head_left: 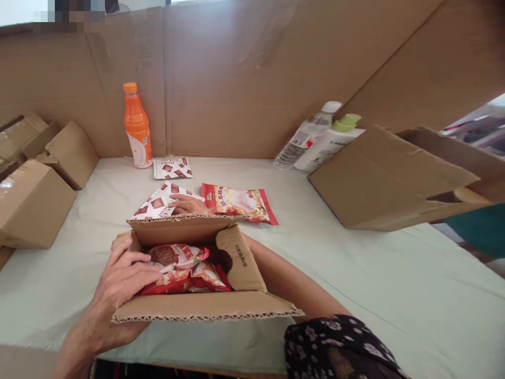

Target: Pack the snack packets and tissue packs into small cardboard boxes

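An open cardboard box stands in front of me at the table's near edge, its flaps spread. Inside lie a pink-and-brown snack bag and a red snack bag. My left hand is closed over the box's left wall, fingertips inside against the bags; its thumb is hidden. Reaching behind the box, my right hand has its fingers closed on a white packet with brown squares; the back flap hides part of both. Just right of that hand lies a red-and-white snack bag.
Behind stand an orange drink bottle and a second white packet. A clear water bottle and a white green-topped bottle lean at right, beside a large open box. More boxes sit left. A cardboard wall closes the back.
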A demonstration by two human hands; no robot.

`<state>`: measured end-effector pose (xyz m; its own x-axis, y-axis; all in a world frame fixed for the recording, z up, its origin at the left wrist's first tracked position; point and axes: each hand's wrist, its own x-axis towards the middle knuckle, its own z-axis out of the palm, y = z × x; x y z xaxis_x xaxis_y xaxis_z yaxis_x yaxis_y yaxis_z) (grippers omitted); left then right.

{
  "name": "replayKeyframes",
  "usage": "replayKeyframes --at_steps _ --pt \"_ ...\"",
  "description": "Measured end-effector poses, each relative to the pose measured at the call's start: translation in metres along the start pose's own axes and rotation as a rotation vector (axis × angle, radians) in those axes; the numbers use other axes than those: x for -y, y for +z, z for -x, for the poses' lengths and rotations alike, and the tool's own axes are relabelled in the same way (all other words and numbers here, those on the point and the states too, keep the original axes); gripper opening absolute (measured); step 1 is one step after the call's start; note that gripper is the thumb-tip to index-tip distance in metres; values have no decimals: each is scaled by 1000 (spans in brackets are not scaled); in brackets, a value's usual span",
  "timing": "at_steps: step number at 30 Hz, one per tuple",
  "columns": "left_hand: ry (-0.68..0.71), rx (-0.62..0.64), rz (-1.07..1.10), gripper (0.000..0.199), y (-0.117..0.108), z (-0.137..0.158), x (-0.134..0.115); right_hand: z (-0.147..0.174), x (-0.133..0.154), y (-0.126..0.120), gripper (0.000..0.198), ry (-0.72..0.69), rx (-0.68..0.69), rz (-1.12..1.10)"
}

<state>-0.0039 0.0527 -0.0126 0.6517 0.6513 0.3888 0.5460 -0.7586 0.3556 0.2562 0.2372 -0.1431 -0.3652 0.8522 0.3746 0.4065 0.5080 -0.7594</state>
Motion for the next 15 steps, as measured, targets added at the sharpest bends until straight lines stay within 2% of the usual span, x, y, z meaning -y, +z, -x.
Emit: replayKeyframes --at_steps 4,8,11,15 --pt "5 31 8 37 -2 -1 1 -2 9 -3 25 62 -65 -125" --pt "18 51 -2 44 -1 0 2 1 27 -23 33 118 -87 -181" --pt "53 18 -14 40 1 0 4 4 40 -37 40 241 -85 -279" --pt "56 -21 -11 33 3 -1 4 6 47 -39 51 357 -91 -414"
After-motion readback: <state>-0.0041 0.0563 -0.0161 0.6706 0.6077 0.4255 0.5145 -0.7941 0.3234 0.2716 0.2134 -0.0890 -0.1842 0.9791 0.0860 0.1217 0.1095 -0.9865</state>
